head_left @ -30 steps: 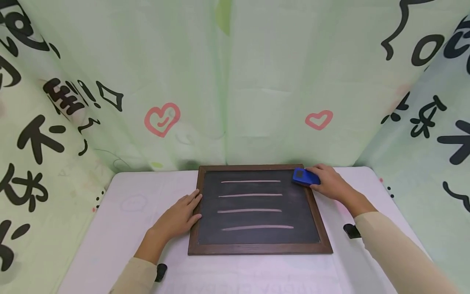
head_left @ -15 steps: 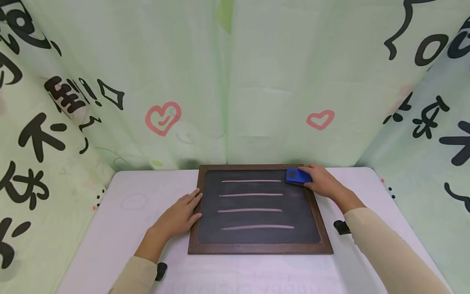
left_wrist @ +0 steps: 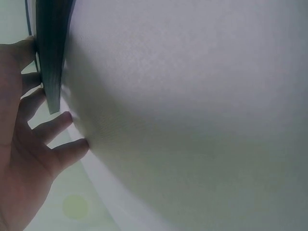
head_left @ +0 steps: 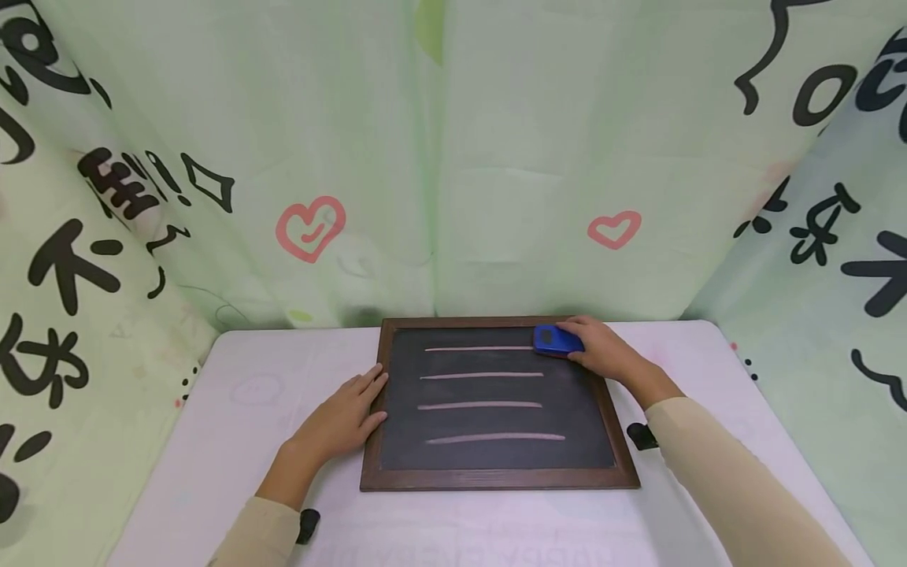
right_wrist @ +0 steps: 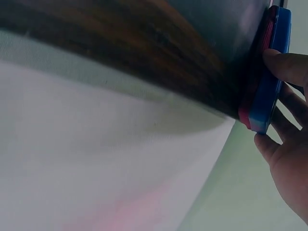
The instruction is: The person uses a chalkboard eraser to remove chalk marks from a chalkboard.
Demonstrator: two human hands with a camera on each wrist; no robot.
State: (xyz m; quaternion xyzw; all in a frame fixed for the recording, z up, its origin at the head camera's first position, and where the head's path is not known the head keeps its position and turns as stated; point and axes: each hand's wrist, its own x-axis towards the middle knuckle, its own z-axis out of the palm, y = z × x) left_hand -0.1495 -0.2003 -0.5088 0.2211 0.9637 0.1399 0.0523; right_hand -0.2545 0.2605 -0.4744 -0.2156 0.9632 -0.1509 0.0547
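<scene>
Head view: right hand (head_left: 602,356) fingers grip the blue eraser (head_left: 555,339) on the chalkboard (head_left: 496,394); left hand (head_left: 343,417), fingers flat, braces its frame, which might slide if pressure eases.

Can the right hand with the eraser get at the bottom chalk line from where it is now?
Probably yes. The right hand holds the blue eraser at the top line's right end, and the board below it lies bare down to the bottom chalk line. The left hand rests at the left frame, out of the way.

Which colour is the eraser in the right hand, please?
The eraser is blue, with a pink-red underside; the right wrist view shows this best.
</scene>
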